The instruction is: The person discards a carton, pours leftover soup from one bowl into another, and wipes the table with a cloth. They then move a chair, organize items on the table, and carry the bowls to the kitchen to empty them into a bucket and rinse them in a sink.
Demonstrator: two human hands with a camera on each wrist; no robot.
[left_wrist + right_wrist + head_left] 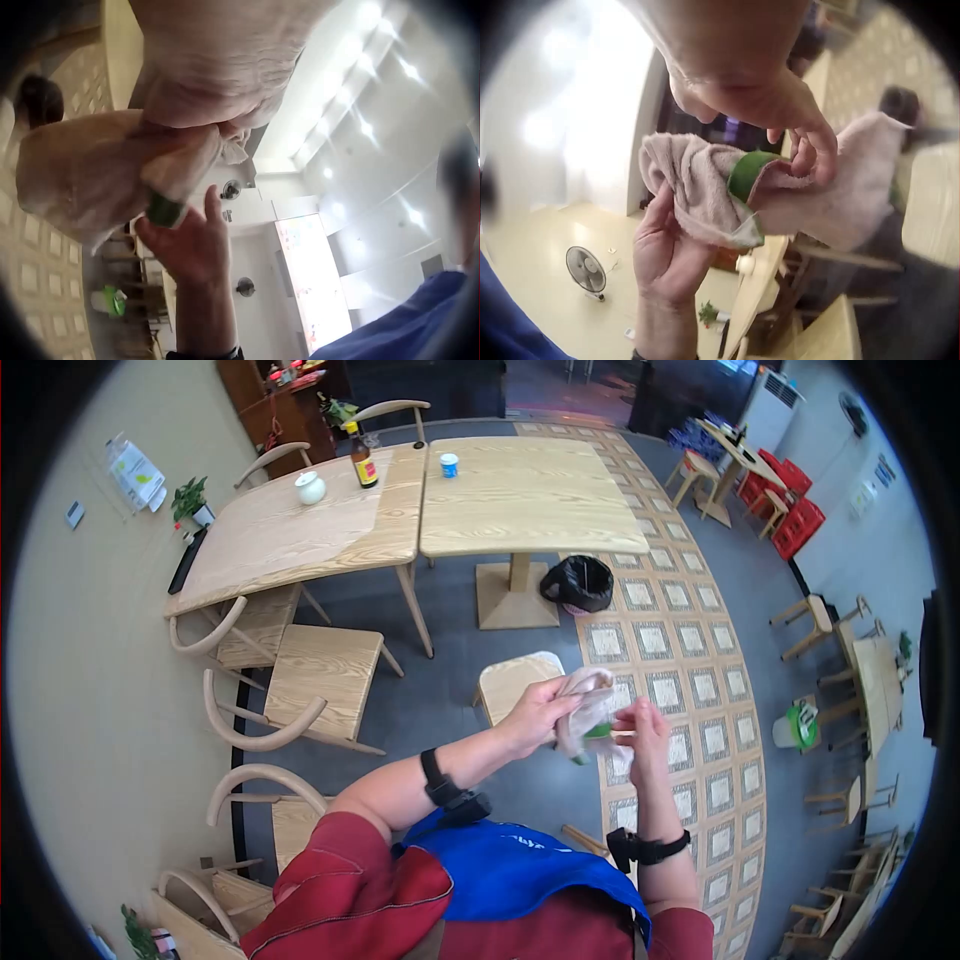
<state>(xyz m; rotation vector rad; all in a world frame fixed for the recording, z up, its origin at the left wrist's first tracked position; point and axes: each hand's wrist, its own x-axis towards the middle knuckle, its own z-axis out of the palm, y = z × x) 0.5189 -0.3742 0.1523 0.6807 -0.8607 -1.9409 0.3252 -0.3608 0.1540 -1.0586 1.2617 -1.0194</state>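
A pale pinkish cloth with green edging is bunched up in front of the person, off the floor. The left hand grips it from the left side; in the right wrist view the left hand has its thumb on the folds of the cloth. To the right, the right hand is at the cloth's edge with fingers bent. Seen from the left wrist, the right hand has thumb and fingers apart beside the green edging; whether its fingertips touch the cloth is unclear.
Two wooden tables stand ahead, bearing a brown bottle, a white jar and a blue-white cup. A black-lined bin is beside the table base. A stool is just beyond the hands; several chairs line the left.
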